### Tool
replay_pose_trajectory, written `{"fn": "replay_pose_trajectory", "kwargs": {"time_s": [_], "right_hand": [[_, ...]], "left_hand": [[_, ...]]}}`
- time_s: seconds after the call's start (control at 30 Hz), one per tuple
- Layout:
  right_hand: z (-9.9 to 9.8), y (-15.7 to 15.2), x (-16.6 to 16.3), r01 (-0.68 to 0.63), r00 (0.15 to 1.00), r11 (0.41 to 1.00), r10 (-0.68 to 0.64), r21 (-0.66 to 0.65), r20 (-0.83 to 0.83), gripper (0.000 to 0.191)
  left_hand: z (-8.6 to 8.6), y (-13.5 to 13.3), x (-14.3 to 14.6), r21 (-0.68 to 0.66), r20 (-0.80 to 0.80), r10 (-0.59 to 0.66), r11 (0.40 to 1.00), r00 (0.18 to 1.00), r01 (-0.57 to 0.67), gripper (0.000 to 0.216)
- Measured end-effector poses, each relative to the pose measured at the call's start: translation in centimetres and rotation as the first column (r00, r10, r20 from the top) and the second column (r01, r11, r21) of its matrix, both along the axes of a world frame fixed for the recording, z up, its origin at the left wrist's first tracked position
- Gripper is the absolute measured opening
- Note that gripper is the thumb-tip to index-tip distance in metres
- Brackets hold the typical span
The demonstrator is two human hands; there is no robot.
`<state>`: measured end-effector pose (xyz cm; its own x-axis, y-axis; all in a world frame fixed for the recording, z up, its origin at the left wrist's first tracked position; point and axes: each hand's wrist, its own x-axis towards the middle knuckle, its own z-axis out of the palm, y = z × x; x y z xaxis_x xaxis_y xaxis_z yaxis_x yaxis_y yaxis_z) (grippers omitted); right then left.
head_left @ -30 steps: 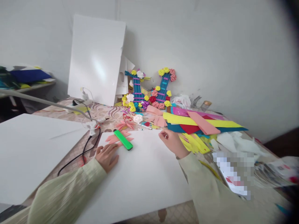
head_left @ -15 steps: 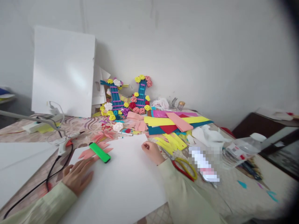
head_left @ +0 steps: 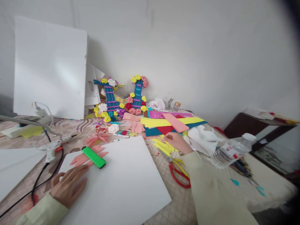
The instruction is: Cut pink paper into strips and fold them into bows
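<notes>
Two hands have parted: the right hand (head_left: 177, 142) has left the far corner of the large smooth white paper sheet (head_left: 126, 184) and now reaches among the narrow yellow cut-paper strips (head_left: 161, 147) beside it. Its fingers are curled, but whether they pinch one I cannot tell. So the left hand (head_left: 67, 184) alone, flat and loosely spread, pins the sheet to the patterned tabletop (head_left: 164, 209), near a glossy green plastic bar (head_left: 94, 157) on pointed pink paper petals (head_left: 79, 158).

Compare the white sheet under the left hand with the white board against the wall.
The white sheet lies flat on the table; the white board stands leaning on the wall. The sheet carries a green marker and the left hand; the board bears nothing. Both are plain white.
</notes>
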<state>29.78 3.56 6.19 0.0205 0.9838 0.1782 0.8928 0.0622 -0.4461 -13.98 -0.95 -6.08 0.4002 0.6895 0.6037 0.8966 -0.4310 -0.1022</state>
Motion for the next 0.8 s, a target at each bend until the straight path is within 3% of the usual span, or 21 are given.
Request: {"fn": "replay_pose_trajectory", "kwargs": {"time_s": [0.17,0.37,0.57,0.8], "right_hand": [[0.4,3.2,4.5,0.212,0.954,0.977,-0.206,-0.003,0.217,0.017],[-2.4,7.2,6.9,0.500,0.731,0.856,-0.498,0.131,0.467,0.041],[-4.6,9.2,7.2,0.571,0.578,0.797,-0.562,0.199,0.592,0.033],[-4.9,10.2,7.6,0.519,0.538,0.827,-0.512,0.216,0.669,0.027]], "left_hand": [[0.3,-0.1,0.3,0.039,0.015,-0.012,0.999,1.000,0.012,0.056],[0.4,-0.1,0.3,0.011,0.063,-0.012,1.000,0.998,0.011,0.056],[0.4,0.0,0.3,0.008,0.099,-0.036,0.999,0.994,0.035,0.055],[-0.1,0.4,-0.1,-0.029,0.167,-0.118,0.992,0.979,0.124,0.047]]}}
